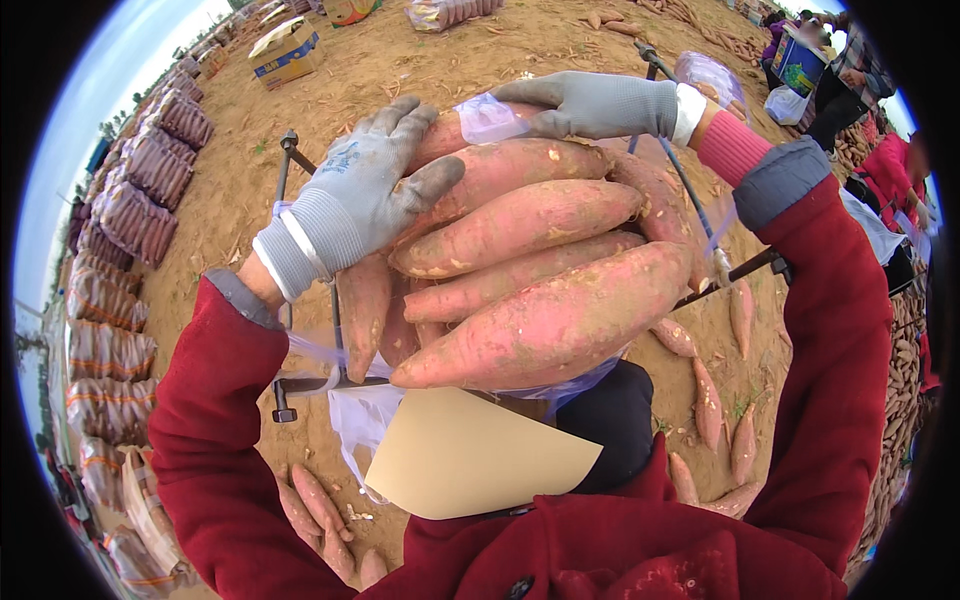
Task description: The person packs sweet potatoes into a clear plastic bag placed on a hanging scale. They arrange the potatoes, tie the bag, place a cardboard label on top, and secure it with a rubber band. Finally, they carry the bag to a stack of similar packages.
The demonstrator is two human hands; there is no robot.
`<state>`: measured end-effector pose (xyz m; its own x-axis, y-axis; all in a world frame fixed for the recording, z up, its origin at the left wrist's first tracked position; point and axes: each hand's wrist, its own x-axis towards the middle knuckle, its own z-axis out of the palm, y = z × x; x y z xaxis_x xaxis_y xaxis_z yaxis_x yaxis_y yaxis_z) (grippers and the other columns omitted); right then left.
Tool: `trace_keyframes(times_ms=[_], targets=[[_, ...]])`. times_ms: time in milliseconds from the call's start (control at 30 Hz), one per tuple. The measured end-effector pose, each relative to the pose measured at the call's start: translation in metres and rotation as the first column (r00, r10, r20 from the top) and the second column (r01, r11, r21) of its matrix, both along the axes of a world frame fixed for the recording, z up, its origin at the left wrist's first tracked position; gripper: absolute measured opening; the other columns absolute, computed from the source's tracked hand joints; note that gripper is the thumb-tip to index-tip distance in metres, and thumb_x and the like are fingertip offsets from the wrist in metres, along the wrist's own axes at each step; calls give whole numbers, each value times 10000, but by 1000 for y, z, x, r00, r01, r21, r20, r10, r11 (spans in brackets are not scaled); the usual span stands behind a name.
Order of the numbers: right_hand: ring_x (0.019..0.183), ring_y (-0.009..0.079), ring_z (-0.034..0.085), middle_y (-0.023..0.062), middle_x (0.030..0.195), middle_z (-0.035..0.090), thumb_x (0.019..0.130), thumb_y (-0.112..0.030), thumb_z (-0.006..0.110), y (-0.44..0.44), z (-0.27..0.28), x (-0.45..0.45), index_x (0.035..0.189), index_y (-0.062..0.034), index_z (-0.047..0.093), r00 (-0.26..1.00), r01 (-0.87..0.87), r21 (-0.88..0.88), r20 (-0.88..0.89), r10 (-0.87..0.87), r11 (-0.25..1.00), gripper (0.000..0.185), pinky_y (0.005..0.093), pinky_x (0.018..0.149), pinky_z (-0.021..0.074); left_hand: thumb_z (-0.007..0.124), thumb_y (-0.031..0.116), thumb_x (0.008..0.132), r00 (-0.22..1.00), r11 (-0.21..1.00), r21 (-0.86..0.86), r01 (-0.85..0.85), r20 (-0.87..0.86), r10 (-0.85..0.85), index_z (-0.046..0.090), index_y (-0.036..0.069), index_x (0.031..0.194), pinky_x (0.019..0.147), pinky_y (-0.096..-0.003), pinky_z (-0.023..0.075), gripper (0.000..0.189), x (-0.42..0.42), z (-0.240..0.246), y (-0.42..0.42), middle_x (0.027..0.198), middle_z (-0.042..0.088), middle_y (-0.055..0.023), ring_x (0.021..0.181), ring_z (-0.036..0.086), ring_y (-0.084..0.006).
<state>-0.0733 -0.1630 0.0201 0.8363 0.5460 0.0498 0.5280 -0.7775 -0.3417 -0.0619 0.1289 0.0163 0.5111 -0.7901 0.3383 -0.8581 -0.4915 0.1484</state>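
Observation:
A heap of large pink sweet potatoes [525,225] lies across a dark metal frame [335,322], over purple plastic film. Both hands wear grey coated gloves. My left hand [360,187] grips the left end of the farthest sweet potato [442,139], its fingers across the top and its thumb on the sweet potato just nearer. At that sweet potato's right end is my right hand [592,105], fingers along the far side and thumb on the near side. A scrap of purple film [491,120] lies on its top between my hands. The largest sweet potato [540,322] lies nearest my body.
A tan sheet [480,454] covers my lap, beside a white plastic bag [364,420]. Loose sweet potatoes [706,405] lie on the soil on both sides. Filled bags [135,217] line the left, with a carton [285,52] beyond. People [889,180] work at the right.

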Motion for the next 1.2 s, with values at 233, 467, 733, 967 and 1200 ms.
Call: trace_keyframes(times_ms=[233,467,733,967,1200], targets=[[1319,271,524,167,1445,539,990,-483,535,-1,0,4,1493,-41,417,998,-13,57,-68,17,998,680,359,1107,402,717,246,829,996,980,197,37,69,-52,635,58,1110,774,-420,521,348,-71,15,3,948,661,-136,885,649,-347],[1287,279,548,167,1405,574,977,-493,555,-1,-2,4,1480,-37,435,999,-24,63,-37,26,998,689,372,1086,419,730,224,757,989,995,56,79,117,-85,585,25,1114,832,-471,470,434,-74,-8,2,1015,611,-184,965,609,-383],[1266,287,561,169,1389,585,986,-487,551,-3,-2,6,1461,-40,461,1000,-11,44,-20,12,999,659,375,1072,430,745,109,716,993,992,44,121,-3,-120,557,32,1143,894,-462,467,474,-74,-4,1,1118,587,-184,1026,578,-403],[1199,267,591,164,1342,611,979,-437,566,1,4,1,1444,-45,482,999,-2,58,-45,5,998,614,361,1027,462,729,68,728,961,985,-105,133,-231,-154,543,23,1238,972,-427,461,545,-77,-2,-1,1173,600,-184,1107,586,-372],[1130,140,566,74,1258,624,970,-353,610,-1,12,-4,1390,-19,527,957,44,241,-287,28,969,543,293,976,474,733,96,745,937,963,-83,258,-222,-270,572,41,1226,1004,-417,453,510,-70,2,1,1199,588,-166,1162,570,-345]])
